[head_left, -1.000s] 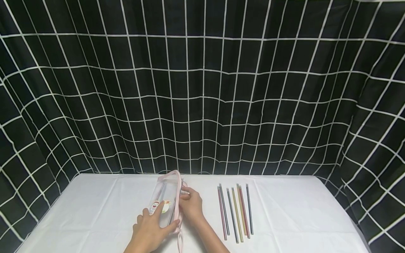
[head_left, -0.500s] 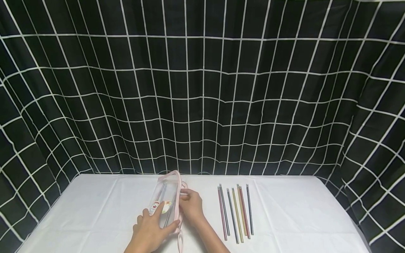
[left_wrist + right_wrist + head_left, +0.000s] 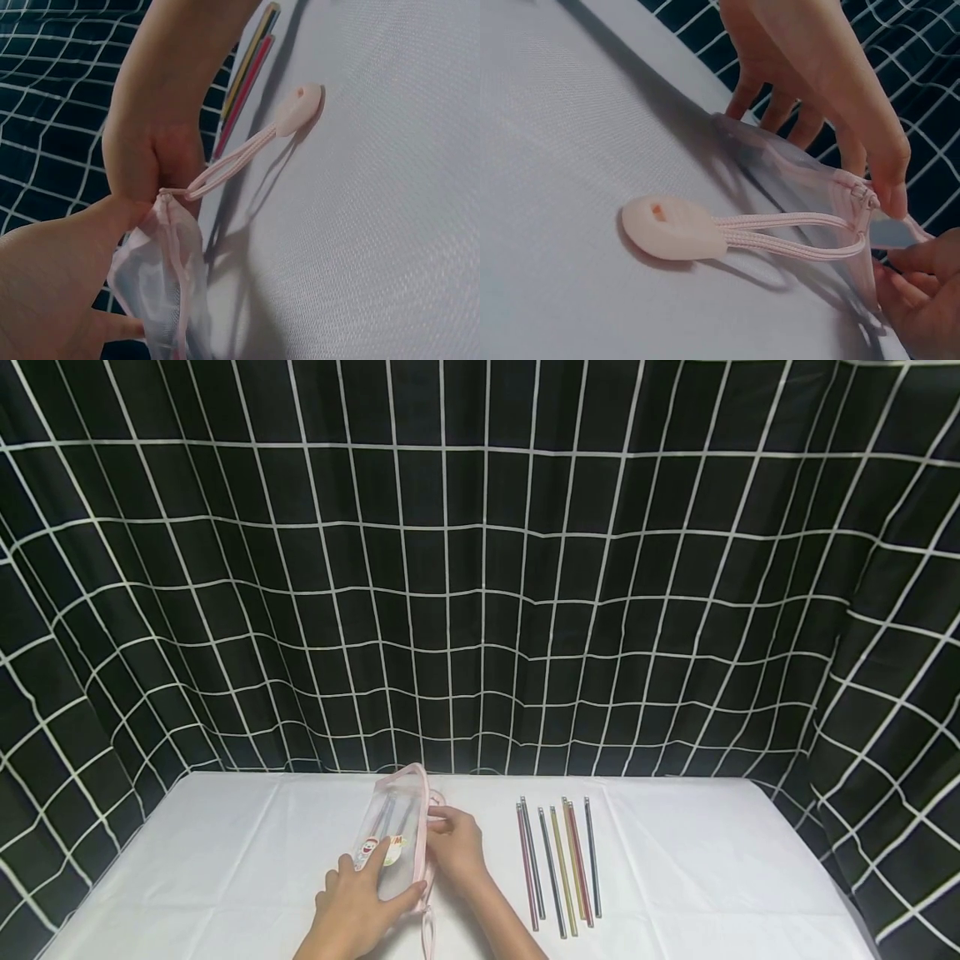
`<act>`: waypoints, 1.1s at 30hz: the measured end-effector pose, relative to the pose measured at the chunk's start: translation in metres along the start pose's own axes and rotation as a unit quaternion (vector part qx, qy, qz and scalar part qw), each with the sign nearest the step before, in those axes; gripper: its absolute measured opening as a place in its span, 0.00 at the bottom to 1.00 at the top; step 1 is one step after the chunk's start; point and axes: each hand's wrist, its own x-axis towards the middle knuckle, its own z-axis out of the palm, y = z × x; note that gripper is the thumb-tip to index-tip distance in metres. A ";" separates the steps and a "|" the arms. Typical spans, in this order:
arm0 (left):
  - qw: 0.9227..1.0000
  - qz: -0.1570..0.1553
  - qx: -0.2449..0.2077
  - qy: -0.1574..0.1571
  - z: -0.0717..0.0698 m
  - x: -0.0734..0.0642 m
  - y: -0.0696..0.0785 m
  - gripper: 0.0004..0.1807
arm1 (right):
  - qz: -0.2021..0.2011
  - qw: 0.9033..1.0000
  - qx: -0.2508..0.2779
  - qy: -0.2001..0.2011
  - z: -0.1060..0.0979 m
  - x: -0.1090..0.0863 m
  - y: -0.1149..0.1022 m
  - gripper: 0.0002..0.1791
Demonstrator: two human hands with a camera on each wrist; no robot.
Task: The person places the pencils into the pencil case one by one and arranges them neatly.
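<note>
A see-through pencil case [image 3: 423, 847] with pink edging and cartoon stickers stands tilted on the white table, its zipped side facing right. My left hand [image 3: 351, 902] grips it from the left, thumb at the near end and fingers spread over the front. My right hand [image 3: 459, 852] is at the pink edge on the right side, thumb and fingers curled together there. Thin metallic pencils [image 3: 387, 814] show through the clear wall. A pink cord with a toggle [image 3: 673, 229] hangs from the near end, by the zip pull [image 3: 864, 196].
To the right of the case several metallic pencils, among them a gold pencil [image 3: 564, 872], lie roughly side by side. A white cloth covers the table [image 3: 697, 860]. Behind it and at both sides hangs a black curtain [image 3: 502, 610] with a white grid.
The pencil that stuck up by my right fingers has slid into the case, and its end no longer shows at the edge. Both hands stay almost where they were.
</note>
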 end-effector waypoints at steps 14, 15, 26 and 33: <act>1.000 0.000 -0.004 -0.004 -0.001 0.000 0.000 0.47 | 0.012 0.999 0.047 -0.005 -0.011 -0.001 -0.003 0.23; 1.000 0.000 -0.004 -0.003 -0.001 0.000 0.000 0.47 | 0.013 0.999 0.052 -0.005 -0.012 -0.001 -0.003 0.23; 1.000 -0.003 -0.003 -0.003 0.000 0.000 0.000 0.47 | 0.019 0.997 0.075 0.001 -0.027 0.004 0.002 0.23; 1.000 -0.005 0.000 -0.005 0.000 0.001 0.000 0.48 | 0.021 0.998 0.058 0.012 -0.040 0.009 0.009 0.24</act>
